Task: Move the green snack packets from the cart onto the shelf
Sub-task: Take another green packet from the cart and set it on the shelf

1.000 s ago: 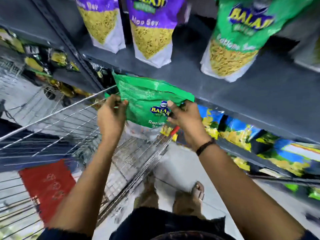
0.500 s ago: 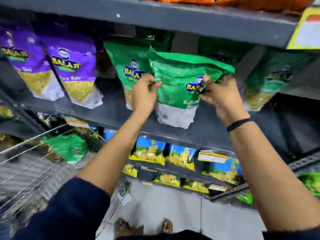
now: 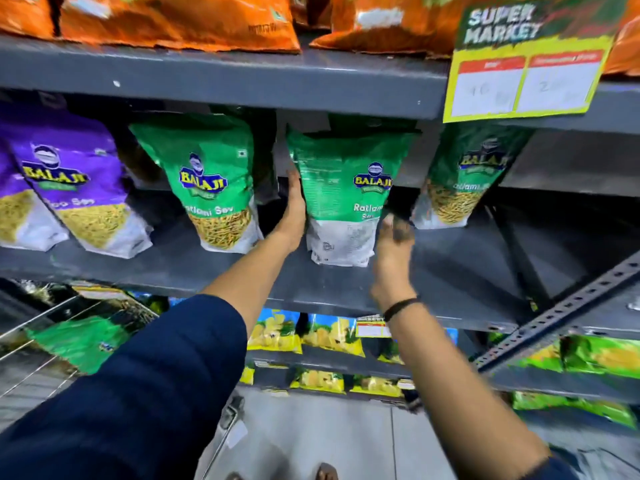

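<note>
A green snack packet (image 3: 341, 199) stands upright on the grey shelf (image 3: 450, 271), between two other green packets, one to its left (image 3: 211, 181) and one to its right (image 3: 467, 178). My left hand (image 3: 292, 216) lies flat against its left side. My right hand (image 3: 394, 237) touches its lower right edge, fingers loosely curled and blurred. Another green packet (image 3: 79, 341) lies in the wire cart (image 3: 41, 327) at the lower left.
Purple snack packets (image 3: 69, 188) stand at the shelf's left. Orange bags (image 3: 173, 19) fill the shelf above, with a yellow price sign (image 3: 526, 77) hanging at the right. Yellow and blue packets (image 3: 304, 334) line lower shelves. A slotted metal upright (image 3: 571, 317) crosses the right side.
The packet went from held in the air at the shelf front down onto the shelf board, deeper in. Both hands slid from its upper corners down to its sides.
</note>
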Demonstrator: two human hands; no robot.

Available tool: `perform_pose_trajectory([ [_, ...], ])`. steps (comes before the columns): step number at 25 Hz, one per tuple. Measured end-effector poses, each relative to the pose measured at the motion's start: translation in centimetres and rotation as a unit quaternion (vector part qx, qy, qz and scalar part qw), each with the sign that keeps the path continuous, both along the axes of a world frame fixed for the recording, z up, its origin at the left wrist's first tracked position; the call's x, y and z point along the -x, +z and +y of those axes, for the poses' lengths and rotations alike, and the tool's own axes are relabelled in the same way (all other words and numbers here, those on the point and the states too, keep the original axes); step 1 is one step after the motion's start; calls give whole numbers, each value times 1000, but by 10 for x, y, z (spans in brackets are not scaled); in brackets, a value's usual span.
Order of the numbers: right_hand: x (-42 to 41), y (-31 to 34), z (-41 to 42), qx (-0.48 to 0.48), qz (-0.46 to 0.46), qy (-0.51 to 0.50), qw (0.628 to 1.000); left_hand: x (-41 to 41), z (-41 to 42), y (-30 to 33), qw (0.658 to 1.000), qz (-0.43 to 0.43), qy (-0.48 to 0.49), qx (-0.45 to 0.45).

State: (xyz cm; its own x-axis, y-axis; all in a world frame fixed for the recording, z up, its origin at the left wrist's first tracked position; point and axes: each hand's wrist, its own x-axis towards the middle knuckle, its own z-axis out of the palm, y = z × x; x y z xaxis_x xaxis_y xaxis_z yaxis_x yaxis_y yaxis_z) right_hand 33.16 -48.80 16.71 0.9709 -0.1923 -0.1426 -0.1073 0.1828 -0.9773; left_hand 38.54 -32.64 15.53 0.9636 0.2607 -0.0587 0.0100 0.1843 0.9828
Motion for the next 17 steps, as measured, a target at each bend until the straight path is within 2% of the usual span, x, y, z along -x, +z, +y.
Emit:
perform_pose_trajectory([
  [2,13,-15,9,-53,60,90,993,10,-9,10,999,40,28,-4],
  [3,13,-16,8,-51,70,104,991,17,-11,14,996,60,66,-23],
  [4,6,-16,4,-32,60,89,994,21,-11,17,990,86,100,-39],
  [6,0,-10,-8,-5,35,26,999,21,-9,13,986,125,99,-39],
  [8,4,-20,-13,3,47,-22,999,24,-14,11,989,133,71,0],
  [10,14,-33,-7,3,76,11,997,26,-25,11,990,134,43,25],
  [12,12,-36,-4,0,80,60,995,23,-35,6,992,122,34,9],
  [17,-14,-36,-13,-2,76,85,994,29,-45,-2,993,112,46,-1],
])
